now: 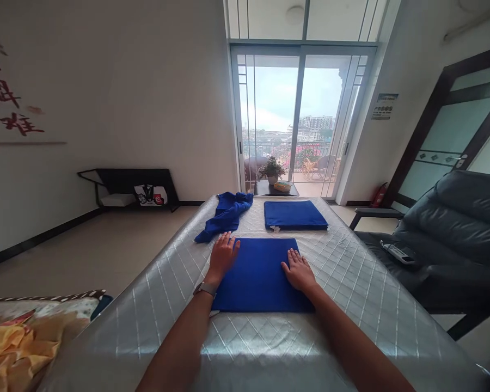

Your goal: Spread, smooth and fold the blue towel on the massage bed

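Observation:
A folded blue towel (261, 277) lies flat on the silver quilted bed (351, 272) in front of me. My left hand (222, 254) rests open on the towel's left edge, fingers stretched forward, a watch on the wrist. My right hand (298, 269) lies open and flat on the towel's right part. Further back, a second folded blue towel (294, 214) lies neatly on the bed. To its left sits a crumpled blue towel (226, 214), unfolded.
A dark leather armchair (453, 239) with a remote on it stands at the right. A small table with a potted plant (273, 170) sits by the glass balcony door. A low black shelf (130, 188) lines the left wall. Yellow patterned fabric (20, 343) lies at bottom left.

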A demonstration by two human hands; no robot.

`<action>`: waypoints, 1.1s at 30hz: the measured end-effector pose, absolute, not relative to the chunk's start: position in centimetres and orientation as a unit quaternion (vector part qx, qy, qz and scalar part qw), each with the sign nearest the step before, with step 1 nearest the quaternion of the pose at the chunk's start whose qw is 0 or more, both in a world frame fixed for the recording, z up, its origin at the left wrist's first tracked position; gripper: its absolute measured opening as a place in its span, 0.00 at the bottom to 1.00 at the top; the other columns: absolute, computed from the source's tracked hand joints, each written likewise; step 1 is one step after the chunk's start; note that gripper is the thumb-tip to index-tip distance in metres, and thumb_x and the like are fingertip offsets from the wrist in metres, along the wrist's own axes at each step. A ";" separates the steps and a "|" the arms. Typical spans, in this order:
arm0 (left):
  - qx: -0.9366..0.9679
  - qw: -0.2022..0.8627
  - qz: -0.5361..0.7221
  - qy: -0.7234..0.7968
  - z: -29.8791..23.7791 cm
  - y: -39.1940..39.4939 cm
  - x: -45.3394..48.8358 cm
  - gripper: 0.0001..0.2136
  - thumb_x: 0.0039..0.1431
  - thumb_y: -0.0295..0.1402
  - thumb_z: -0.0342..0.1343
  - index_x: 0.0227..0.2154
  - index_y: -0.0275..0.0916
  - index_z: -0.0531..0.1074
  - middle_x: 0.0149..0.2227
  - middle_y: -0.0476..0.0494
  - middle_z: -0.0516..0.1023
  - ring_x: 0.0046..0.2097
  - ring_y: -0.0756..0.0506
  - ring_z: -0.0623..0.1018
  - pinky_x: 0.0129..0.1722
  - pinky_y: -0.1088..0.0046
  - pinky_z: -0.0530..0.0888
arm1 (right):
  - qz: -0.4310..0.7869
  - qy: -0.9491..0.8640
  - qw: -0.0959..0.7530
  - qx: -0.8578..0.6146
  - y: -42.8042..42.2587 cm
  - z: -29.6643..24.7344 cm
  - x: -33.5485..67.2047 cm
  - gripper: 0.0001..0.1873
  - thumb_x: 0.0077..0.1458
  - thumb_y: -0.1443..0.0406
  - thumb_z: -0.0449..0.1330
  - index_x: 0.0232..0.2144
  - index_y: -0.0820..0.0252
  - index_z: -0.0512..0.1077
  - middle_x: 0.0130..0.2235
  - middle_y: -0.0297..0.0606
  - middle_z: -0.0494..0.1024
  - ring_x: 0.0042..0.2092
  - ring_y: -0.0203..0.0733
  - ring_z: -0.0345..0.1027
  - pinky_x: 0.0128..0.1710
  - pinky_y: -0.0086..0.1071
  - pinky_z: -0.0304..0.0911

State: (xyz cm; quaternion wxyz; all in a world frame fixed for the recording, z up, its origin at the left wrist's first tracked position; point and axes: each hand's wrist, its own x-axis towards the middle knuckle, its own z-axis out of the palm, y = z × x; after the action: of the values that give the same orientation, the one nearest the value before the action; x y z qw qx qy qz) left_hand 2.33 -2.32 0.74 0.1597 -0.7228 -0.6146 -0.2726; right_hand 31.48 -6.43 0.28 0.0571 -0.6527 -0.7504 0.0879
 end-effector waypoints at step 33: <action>-0.738 -0.021 -0.075 -0.671 -1.4 -10.2 -0.6 0.41 0.66 0.61 0.27 0.70 0.35 0.50 0.72 0.35 0.48 0.72 0.38 0.49 0.69 0.56 0.50 | 0.022 -0.755 0.104 -0.647 -7.2 0.7 31.3 0.33 0.68 0.58 0.39 0.69 0.71 0.53 0.71 0.45 0.52 0.72 0.45 0.40 0.70 0.41 0.34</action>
State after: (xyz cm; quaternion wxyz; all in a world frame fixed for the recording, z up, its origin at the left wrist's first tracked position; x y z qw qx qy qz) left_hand -0.57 -10.22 -1.38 -0.0212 -0.7375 -0.6708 -0.0753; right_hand 31.27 -7.19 0.72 0.1040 -0.6466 -0.7554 0.0220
